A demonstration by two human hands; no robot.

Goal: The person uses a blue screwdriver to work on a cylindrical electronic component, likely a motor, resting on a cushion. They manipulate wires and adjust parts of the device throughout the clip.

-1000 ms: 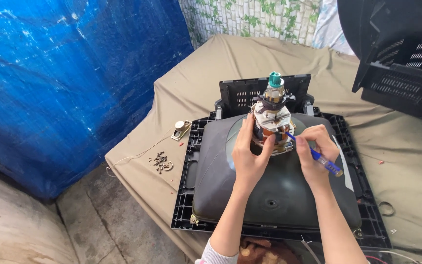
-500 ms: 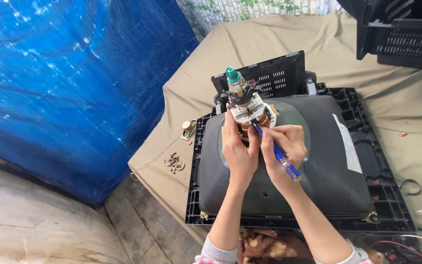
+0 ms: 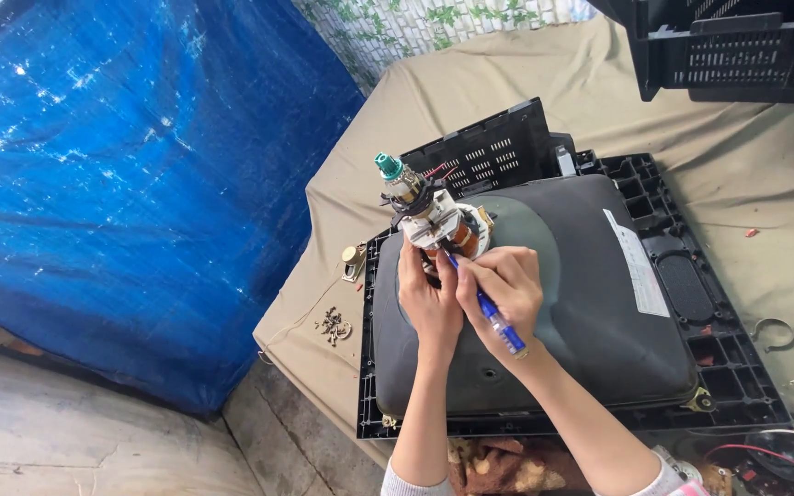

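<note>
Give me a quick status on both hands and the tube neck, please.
Left hand gripping base of the tube neck assembly. Right hand holds blue screwdriver, tip at the assembly. Nothing blocking; loose screws lie on the cloth alongside.

Right hand (image 3: 500, 280) nearer left hand (image 3: 429, 298), screwdriver (image 3: 489, 308) steeper

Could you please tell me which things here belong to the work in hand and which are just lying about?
In use:
left hand
right hand
blue-handled screwdriver
coil assembly on the picture tube

Lying about:
pile of screws
metal ring clamp
black vented cover
blue tarpaulin
</note>
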